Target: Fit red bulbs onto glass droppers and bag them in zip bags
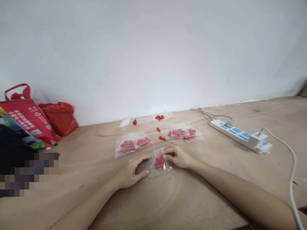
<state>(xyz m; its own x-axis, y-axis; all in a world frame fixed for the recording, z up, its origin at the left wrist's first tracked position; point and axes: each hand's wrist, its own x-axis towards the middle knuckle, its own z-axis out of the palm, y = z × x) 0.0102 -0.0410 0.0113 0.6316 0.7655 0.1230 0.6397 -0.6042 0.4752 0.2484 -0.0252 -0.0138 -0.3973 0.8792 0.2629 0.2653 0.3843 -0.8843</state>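
A clear zip bag (157, 171) with several red pieces (159, 164) inside lies between my hands, near the middle of the table. My left hand (133, 172) rests at the bag's left end, thumb and fingers spread apart. At the zip edge on the right, my right hand (177, 156) pinches the bag between thumb and fingers. Just beyond are two loose red-tipped pieces (162, 138). Filled zip bags lie behind my left hand (127, 144) and behind my right hand (178, 132).
Near the wall lie two more bags with red pieces (159, 117). A white power strip (240, 134) with plugs and a cable (293, 166) stands at right. At left are a red printed bag (31, 118), a red plastic bag (59, 118) and a dark item (14, 147).
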